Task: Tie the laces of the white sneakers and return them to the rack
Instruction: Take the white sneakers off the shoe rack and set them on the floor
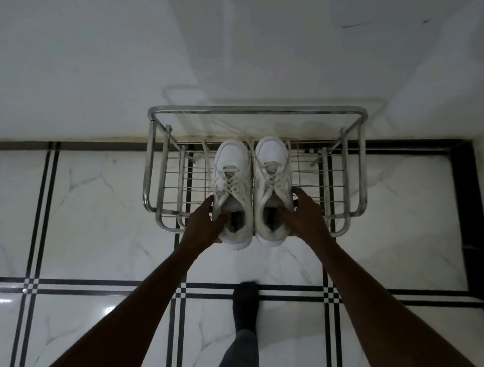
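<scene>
The two white lace-up sneakers, the left sneaker [232,190] and the right sneaker [272,188], lay side by side and touching on the chrome wire shoe rack [360,169], long axes running from the person toward the white wall [100,56], toes to the wall. Their heels overhung the rack's near edge. The left hand [204,222] gripped the left sneaker's heel collar; the right hand [302,214] clasped the right sneaker's heel collar. No brand or writing was legible. Laces trailed loose.
</scene>
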Tool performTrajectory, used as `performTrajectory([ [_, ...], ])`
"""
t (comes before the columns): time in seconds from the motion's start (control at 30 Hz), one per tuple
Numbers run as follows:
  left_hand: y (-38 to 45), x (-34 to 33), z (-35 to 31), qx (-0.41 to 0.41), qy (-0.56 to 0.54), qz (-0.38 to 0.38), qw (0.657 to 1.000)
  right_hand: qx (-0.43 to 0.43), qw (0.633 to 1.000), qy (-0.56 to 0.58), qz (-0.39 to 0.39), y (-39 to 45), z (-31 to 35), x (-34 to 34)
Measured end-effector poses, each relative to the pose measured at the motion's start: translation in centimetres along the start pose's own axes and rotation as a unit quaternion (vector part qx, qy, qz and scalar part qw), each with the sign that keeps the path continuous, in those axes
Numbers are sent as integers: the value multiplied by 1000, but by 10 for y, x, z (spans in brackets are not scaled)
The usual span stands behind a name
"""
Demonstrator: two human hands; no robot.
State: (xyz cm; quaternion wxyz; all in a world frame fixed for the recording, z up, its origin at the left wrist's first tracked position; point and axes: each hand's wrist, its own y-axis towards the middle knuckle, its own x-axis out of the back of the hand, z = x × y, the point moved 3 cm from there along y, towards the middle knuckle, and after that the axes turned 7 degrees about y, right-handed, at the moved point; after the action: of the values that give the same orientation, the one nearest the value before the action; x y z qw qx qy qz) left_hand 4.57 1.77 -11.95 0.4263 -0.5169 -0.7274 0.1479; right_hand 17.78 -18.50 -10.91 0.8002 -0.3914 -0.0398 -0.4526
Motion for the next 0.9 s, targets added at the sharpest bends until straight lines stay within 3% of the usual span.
performTrajectory([
  [0.2, -50, -19, 25, -27, 33, -51, 998, 62, 997, 43, 1, -51, -24, -1],
  [0.4, -150, -58, 71, -96, -7, -110, 989, 103, 990, 90, -16, -145, -81, -12],
  [0.6, -226, -130, 176, -36, 6, -136, 990, 98, 993, 58, -14, -224, -186, -52],
  [0.9, -180, -222, 305, -10, 46, -97, 994, 12, 1000, -15, 12, -189, -337, -141],
])
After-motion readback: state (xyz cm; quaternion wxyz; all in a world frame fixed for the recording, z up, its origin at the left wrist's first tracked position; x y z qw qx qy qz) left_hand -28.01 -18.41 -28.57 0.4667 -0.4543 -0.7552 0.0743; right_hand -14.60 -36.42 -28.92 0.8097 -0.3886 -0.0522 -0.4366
